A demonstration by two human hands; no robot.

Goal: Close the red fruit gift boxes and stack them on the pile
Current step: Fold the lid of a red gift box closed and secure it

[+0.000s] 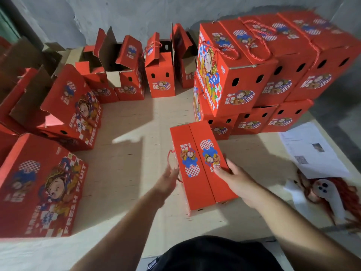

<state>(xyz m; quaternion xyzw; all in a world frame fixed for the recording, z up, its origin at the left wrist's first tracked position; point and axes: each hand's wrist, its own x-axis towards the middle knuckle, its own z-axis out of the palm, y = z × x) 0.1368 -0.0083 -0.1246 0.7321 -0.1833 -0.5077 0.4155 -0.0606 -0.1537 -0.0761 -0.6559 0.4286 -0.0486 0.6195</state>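
A closed red fruit gift box (201, 165) stands in front of me on the cardboard-covered floor (127, 163), its two top flaps meeting along the middle. My right hand (236, 180) presses on the box's right top flap, thumb on the printed label. My left hand (169, 177) is at the box's left side, fingers by the red rope handle (172, 153); its grip is blurred. The pile of closed red boxes (259, 71) rises two layers high at the back right. Several open red boxes (125, 75) stand along the back wall.
More red boxes sit at the left: one closed (41, 188) at the near left, one with raised flaps (74, 108) behind it. Printed paper sheets (312, 151) and a bundle of red rope with a white bag (332, 196) lie at the right. A grey wall is behind.
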